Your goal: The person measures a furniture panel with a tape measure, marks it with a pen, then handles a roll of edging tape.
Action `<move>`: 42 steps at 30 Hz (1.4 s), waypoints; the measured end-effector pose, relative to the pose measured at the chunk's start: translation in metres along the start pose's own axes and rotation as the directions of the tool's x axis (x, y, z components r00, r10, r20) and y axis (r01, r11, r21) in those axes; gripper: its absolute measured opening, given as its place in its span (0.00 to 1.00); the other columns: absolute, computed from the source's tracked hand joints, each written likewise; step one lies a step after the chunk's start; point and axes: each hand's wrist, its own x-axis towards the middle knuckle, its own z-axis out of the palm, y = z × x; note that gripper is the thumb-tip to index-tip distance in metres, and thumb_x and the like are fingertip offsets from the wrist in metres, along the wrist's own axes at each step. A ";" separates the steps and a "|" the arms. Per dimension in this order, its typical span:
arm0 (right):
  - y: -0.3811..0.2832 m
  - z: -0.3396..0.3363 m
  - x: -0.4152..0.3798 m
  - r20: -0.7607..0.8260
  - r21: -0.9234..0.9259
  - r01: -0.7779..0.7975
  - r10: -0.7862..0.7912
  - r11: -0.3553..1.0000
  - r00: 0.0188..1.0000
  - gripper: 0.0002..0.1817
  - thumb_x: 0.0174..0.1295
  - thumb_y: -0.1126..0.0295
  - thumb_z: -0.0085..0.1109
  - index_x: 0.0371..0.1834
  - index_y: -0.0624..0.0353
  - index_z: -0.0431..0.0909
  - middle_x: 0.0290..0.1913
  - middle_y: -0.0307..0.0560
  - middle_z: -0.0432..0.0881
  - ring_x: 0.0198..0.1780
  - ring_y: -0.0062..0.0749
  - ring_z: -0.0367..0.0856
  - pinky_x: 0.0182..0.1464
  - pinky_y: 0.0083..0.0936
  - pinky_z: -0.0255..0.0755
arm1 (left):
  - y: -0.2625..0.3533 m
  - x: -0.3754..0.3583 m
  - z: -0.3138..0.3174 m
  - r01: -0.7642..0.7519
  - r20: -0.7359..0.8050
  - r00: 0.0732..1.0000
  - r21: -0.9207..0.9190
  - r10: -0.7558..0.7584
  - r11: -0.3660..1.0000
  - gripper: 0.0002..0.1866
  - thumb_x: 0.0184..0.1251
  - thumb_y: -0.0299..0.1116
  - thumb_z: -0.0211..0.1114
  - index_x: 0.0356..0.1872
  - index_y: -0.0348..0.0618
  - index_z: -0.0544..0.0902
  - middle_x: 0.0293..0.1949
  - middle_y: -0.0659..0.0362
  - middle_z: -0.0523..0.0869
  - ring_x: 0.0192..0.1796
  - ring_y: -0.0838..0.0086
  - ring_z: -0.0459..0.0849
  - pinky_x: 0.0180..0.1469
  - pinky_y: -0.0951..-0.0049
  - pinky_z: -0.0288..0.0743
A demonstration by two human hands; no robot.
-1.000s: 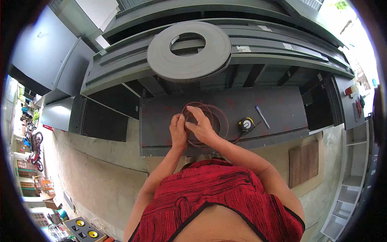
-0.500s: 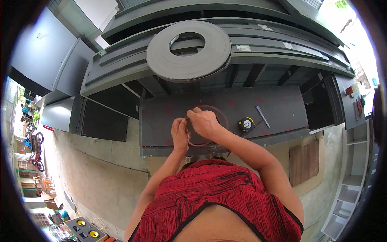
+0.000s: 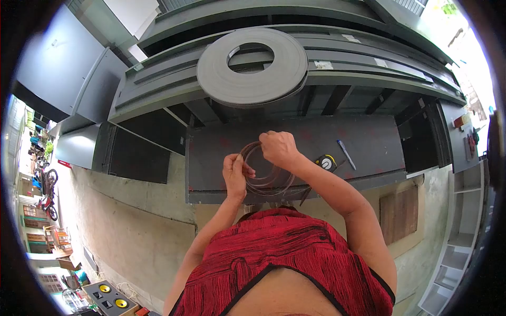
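Observation:
A thin brown strip, like edge banding, is wound into loose loops (image 3: 250, 148) in front of me, above a dark grey panel (image 3: 211, 138). My left hand (image 3: 235, 171) pinches the left side of the loops between thumb and fingers. At the top of the loops, my right hand (image 3: 279, 149) has its fingers closed on the same strip, partly hiding it. To the right of that hand, a black and yellow tape measure (image 3: 326, 163) lies on the panel, partly behind my forearm. Beyond it rests a blue and white pen (image 3: 346, 155).
A large grey roll of banding (image 3: 216, 71) lies on stacked grey panels (image 3: 158, 84) ahead. Dark cabinet parts (image 3: 139, 155) stand at the left. White shelving (image 3: 461, 226) and a small panel holding tools (image 3: 458, 139) are at the right.
My right hand has moved up and slightly right, away from my left hand. The brown loops now show between the hands, with several turns spread apart. The camera view has shifted slightly.

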 end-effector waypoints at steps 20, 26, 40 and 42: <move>0.014 0.015 -0.022 0.117 0.063 -0.357 0.349 0.932 0.930 0.09 0.46 0.66 0.53 0.23 0.59 0.78 0.28 0.57 0.79 0.34 0.53 0.79 0.38 0.43 0.72 | -0.014 0.002 0.005 -0.194 0.080 0.981 0.406 0.177 0.893 0.10 0.68 0.35 0.54 0.39 0.38 0.73 0.23 0.65 0.74 0.21 0.85 0.70 0.21 0.82 0.66; 0.017 0.018 -0.024 0.143 0.021 -0.284 0.279 0.958 0.950 0.10 0.48 0.64 0.54 0.24 0.60 0.78 0.27 0.56 0.80 0.34 0.51 0.79 0.37 0.41 0.72 | -0.011 0.009 -0.007 -0.309 0.146 0.947 0.665 0.287 0.680 0.11 0.67 0.35 0.54 0.39 0.35 0.75 0.25 0.60 0.78 0.22 0.80 0.74 0.24 0.78 0.68; 0.047 0.003 -0.010 0.248 0.442 -0.038 -0.081 0.896 0.965 0.21 0.44 0.63 0.68 0.41 0.61 0.76 0.35 0.47 0.78 0.38 0.39 0.79 0.43 0.31 0.71 | 0.004 -0.003 0.001 -0.419 0.266 0.906 0.667 0.329 0.616 0.12 0.68 0.36 0.52 0.40 0.36 0.74 0.26 0.54 0.76 0.27 0.71 0.75 0.32 0.73 0.69; 0.051 -0.004 -0.003 0.473 0.585 -0.239 -0.086 0.775 0.877 0.21 0.46 0.65 0.68 0.42 0.62 0.76 0.37 0.45 0.79 0.38 0.32 0.78 0.43 0.28 0.71 | 0.002 -0.003 0.000 -0.447 0.296 0.894 0.644 0.336 0.621 0.12 0.68 0.37 0.51 0.40 0.36 0.74 0.25 0.55 0.75 0.27 0.73 0.74 0.31 0.74 0.69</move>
